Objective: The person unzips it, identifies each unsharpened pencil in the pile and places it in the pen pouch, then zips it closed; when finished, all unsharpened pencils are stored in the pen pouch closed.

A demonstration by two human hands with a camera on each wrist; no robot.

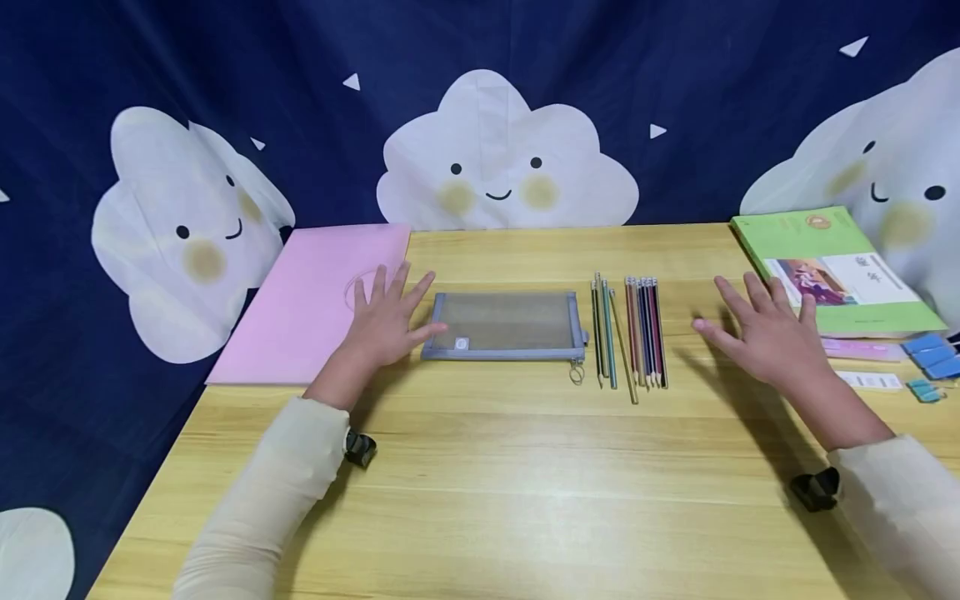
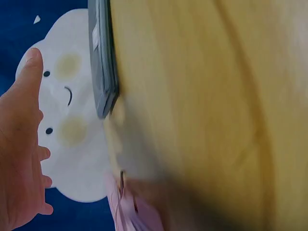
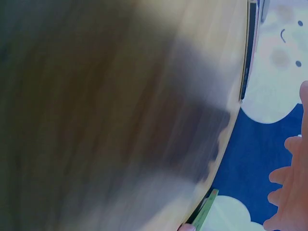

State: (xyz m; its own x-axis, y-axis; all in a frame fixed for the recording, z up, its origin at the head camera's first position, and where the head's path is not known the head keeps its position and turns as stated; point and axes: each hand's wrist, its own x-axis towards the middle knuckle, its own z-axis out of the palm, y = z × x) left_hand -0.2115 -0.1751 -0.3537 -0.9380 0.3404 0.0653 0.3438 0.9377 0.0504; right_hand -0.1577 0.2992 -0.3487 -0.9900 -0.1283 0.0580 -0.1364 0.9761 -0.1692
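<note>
My left hand (image 1: 384, 323) is held with fingers spread and nothing in it, over the right edge of a pink folder (image 1: 300, 308). Its thumb overlaps the left end of a grey mesh zip pouch (image 1: 506, 325) in the head view. On the other side, my right hand (image 1: 768, 333) has its fingers spread too and holds nothing. It is between a row of pencils (image 1: 647, 333) and a green book (image 1: 843, 271). A second small group of pencils (image 1: 606, 333) lies by the pouch's zip pull. Both wrist views show the hands raised, apart from the tabletop.
Right of the right hand lie a pink item (image 1: 862, 348), a white strip (image 1: 870, 381), blue binder clips (image 1: 933, 357) and a teal clip (image 1: 926, 391). Along the wooden table's (image 1: 510, 492) back edge hangs a dark blue curtain (image 1: 315, 50) with clouds.
</note>
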